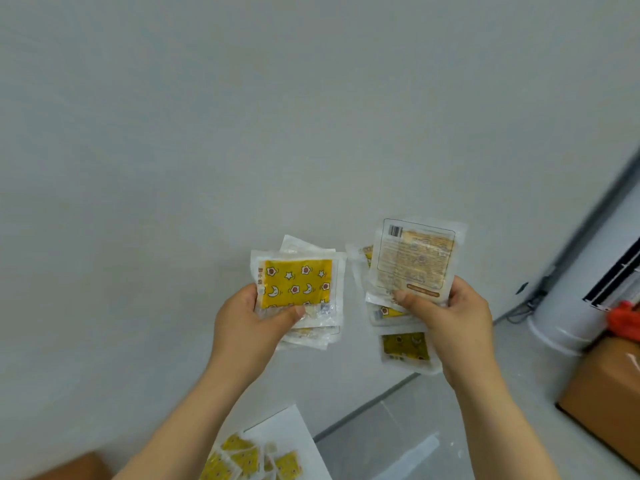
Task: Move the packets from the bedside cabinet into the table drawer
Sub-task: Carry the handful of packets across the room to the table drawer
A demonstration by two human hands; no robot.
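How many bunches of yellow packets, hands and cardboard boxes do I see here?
Packet bunches: 3 (left-hand stack, right-hand stack, loose pile)
Hands: 2 (left hand, right hand)
Cardboard boxes: 1 (brown corner lower left unclear)
Total: 6

We see a plain pale grey wall (242, 116) filling the view from nine o'clock through twelve to two. At three o'clock stands a white cylindrical appliance (568, 306) with a dark slot in its side, and a blurred red object (625, 320) lies against it. Thin dark cables (521, 308) trail near its foot. A brown cardboard box (602, 393) sits at four o'clock. Grey floor (398, 441) shows at five o'clock, edged by a dark skirting strip (367, 405). A blurred brown corner (79, 467) shows at seven o'clock.
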